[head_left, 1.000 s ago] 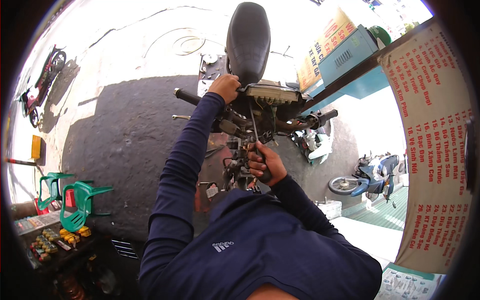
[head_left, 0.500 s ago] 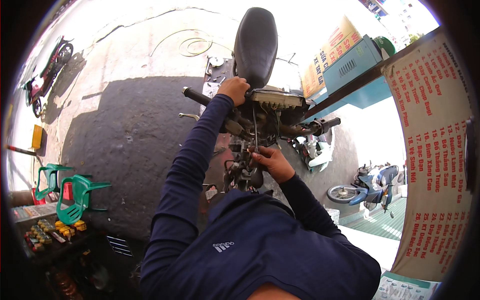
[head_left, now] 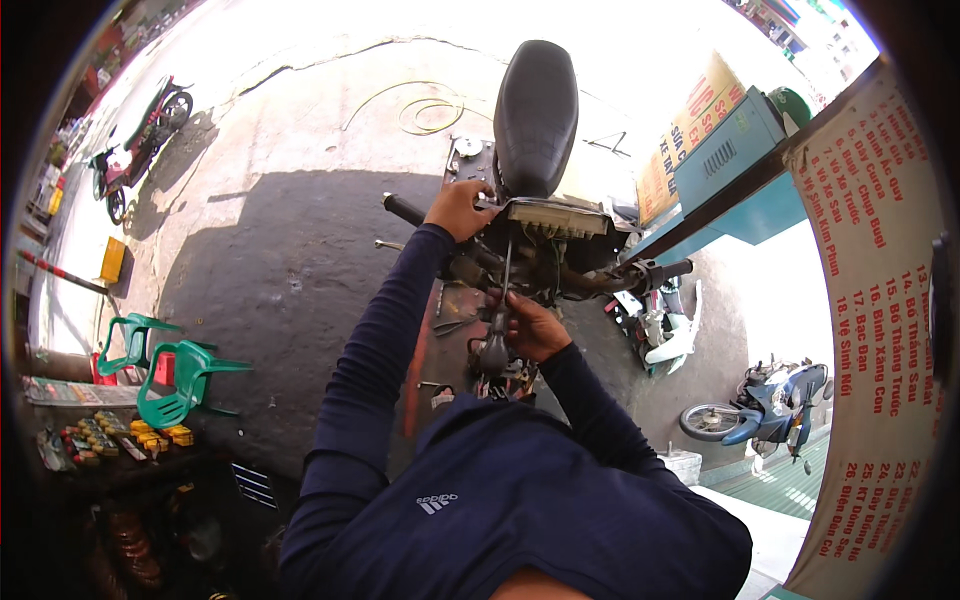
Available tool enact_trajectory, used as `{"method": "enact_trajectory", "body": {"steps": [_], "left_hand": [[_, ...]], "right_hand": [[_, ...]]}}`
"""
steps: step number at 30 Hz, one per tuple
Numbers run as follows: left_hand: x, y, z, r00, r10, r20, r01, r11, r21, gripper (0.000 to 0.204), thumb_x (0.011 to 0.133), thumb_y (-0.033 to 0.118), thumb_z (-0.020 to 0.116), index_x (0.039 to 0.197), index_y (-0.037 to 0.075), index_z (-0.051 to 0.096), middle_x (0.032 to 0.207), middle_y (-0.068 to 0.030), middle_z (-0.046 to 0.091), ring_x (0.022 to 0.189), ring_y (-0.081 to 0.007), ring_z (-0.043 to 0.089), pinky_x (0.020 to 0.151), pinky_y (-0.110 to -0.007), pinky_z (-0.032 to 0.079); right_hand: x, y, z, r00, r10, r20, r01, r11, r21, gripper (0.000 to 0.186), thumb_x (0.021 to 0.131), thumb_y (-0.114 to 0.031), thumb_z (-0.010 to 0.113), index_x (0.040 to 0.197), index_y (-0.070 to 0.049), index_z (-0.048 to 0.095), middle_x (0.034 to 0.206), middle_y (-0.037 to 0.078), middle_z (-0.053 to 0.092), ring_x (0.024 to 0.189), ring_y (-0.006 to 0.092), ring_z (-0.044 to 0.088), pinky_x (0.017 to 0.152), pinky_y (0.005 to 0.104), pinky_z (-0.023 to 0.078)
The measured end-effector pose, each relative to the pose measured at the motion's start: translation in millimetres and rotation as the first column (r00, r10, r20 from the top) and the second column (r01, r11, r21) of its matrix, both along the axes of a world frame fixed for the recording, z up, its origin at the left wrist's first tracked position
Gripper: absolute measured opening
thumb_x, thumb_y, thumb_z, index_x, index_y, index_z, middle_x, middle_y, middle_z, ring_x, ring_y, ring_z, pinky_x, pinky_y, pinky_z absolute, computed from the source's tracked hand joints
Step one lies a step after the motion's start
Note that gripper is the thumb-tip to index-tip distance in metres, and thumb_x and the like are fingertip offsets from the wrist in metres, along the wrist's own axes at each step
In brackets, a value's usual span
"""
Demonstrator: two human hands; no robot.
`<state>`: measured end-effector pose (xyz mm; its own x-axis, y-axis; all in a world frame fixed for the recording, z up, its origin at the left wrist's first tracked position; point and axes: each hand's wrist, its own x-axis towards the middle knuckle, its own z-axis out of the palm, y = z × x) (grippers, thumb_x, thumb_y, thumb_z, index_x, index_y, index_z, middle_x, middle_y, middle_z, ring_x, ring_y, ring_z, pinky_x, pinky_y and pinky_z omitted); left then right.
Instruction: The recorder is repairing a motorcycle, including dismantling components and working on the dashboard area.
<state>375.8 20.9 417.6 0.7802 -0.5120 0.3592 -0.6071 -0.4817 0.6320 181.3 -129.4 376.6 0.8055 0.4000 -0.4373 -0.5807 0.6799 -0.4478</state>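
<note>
In front of me is a partly stripped motorcycle with a long black seat [head_left: 536,120]. Its instrument panel [head_left: 558,218], pale on the underside with small fittings and wires, is lifted at the handlebar. My left hand [head_left: 460,210] is closed on the panel's left corner, thumb towards me. From the panel a thin dark cable [head_left: 508,262] runs down towards me. My right hand [head_left: 534,326] is closed around its lower end, fingertips partly hidden. The left handlebar grip [head_left: 403,208] and right handlebar grip [head_left: 672,270] stick out on either side.
A tray [head_left: 468,165] with small parts lies beyond my left hand. Green plastic chairs [head_left: 185,385] and yellow boxes [head_left: 165,437] are at left. To the right stand a blue motorbike [head_left: 755,405], a teal cabinet [head_left: 715,150] and a printed banner [head_left: 860,300]. A yellow hose [head_left: 430,115] lies ahead.
The whole view has shifted, so the motorcycle sits a little lower and further right. My left hand has changed its hold, its thumb now showing at the panel corner. My right hand stays at the cable.
</note>
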Motion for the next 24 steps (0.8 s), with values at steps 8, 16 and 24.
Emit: {"method": "enact_trajectory", "body": {"steps": [8,16,24], "left_hand": [[-61.0,-12.6,13.0,0.403,-0.439,-0.803,-0.504,0.626,-0.595,0.023,0.087,-0.002,0.043,0.101,-0.001,0.061,0.088,-0.0091,0.065,0.063,-0.0116,0.055,0.056,-0.026,0.05],[-43.3,-41.1,-37.6,0.417,-0.305,-0.856,-0.574,0.642,-0.508,0.035,0.081,-0.008,0.038,0.112,-0.002,0.05,0.093,-0.016,0.063,0.079,-0.0235,0.064,0.063,-0.033,0.054],[-4.1,-66.6,-109.7,0.686,0.23,-0.691,-0.593,0.727,-0.347,0.025,0.073,0.009,0.052,0.09,-0.003,0.067,0.087,-0.0195,0.067,0.086,-0.0307,0.064,0.075,-0.036,0.049]], "right_hand": [[7.7,-0.7,-12.2,1.0,-0.002,0.0,0.002,0.999,-0.04,0.025,0.093,-0.025,0.056,0.112,-0.008,0.057,0.094,-0.004,0.06,0.059,0.0014,0.04,0.052,0.0177,0.036],[19.7,-15.4,-27.0,0.997,0.064,0.053,-0.072,0.984,0.16,0.016,0.094,-0.019,0.055,0.107,-0.01,0.058,0.088,-0.005,0.059,0.058,0.0016,0.039,0.051,0.0168,0.033],[20.8,-12.4,-19.6,0.999,-0.027,-0.018,0.026,1.0,-0.016,0.009,0.094,-0.018,0.056,0.1,-0.012,0.058,0.072,-0.009,0.05,0.057,0.0023,0.042,0.05,0.0179,0.033]]}}
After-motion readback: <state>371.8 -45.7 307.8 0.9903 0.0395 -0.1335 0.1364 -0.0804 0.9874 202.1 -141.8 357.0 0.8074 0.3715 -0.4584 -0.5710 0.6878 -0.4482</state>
